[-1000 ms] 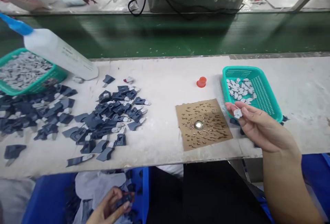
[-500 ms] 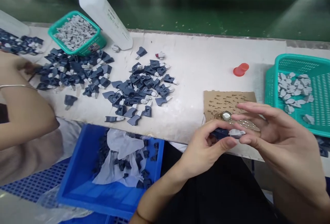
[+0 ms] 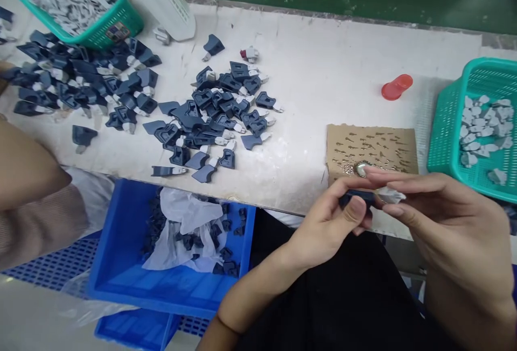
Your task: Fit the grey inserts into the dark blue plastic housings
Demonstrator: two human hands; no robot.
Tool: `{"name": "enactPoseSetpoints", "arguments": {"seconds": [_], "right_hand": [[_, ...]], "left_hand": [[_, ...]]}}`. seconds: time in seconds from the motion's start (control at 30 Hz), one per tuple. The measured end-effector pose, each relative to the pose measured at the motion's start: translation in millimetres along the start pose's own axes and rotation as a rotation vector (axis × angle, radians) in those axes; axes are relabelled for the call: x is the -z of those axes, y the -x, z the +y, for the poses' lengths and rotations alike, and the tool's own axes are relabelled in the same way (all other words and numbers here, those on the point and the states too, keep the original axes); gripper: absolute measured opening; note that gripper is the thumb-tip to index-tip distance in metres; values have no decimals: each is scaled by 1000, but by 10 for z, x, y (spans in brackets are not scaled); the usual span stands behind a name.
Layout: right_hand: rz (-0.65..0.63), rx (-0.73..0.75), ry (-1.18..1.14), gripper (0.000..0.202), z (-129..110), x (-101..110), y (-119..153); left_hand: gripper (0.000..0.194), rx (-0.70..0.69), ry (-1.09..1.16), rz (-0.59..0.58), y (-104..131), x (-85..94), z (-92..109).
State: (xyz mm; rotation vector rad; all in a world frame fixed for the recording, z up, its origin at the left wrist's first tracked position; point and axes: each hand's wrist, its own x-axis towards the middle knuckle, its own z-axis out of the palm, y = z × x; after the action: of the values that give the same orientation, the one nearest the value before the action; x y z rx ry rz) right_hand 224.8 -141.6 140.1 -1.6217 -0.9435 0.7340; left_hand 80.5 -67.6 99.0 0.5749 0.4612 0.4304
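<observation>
My left hand (image 3: 333, 219) is closed around a dark blue plastic part (image 3: 357, 197), mostly hidden by its fingers. A small light grey plastic piece (image 3: 390, 195) sticks out at that part's right end. My right hand (image 3: 448, 216) has its thumb and fingers on the grey piece, pinching it. Just behind both hands lies a piece of brown cardboard (image 3: 371, 146) dotted with shiny glue-like drops. On it, close to my right fingertips, is a small round shiny cap (image 3: 362, 168), partly covered.
Dark blue parts with grey ends form a pile (image 3: 214, 114) left of centre. Green baskets of grey pieces stand at right (image 3: 448, 125) and far left (image 3: 133, 17), beside a white bottle (image 3: 169, 6). A red plastic piece (image 3: 396, 87), a blue bin (image 3: 117, 281) and a co-worker's arm (image 3: 28, 173) also show.
The view has shifted, so the table lies higher in the picture. My right fingers have closed in on the grey piece, which now looks tilted. The co-worker's hand has mostly left view.
</observation>
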Motion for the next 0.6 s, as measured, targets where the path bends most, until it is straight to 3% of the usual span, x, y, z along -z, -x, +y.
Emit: {"name": "enactPoseSetpoints", "arguments": {"seconds": [0.13, 0.33, 0.47, 0.53, 0.6], "right_hand": [[66, 53, 65, 21, -10, 35, -27], [32, 63, 204, 21, -45, 91, 0], [170, -38, 148, 22, -25, 26, 19], [240, -15, 78, 15, 22, 31, -8], [224, 31, 47, 14, 94, 101, -50]], "left_hand": [[33, -62, -2, 72, 57, 96, 20], [23, -82, 30, 80, 92, 141, 56], [20, -182, 33, 69, 66, 184, 37], [21, -233, 28, 76, 52, 210, 23], [23, -278, 18, 86, 42, 230, 14]]}}
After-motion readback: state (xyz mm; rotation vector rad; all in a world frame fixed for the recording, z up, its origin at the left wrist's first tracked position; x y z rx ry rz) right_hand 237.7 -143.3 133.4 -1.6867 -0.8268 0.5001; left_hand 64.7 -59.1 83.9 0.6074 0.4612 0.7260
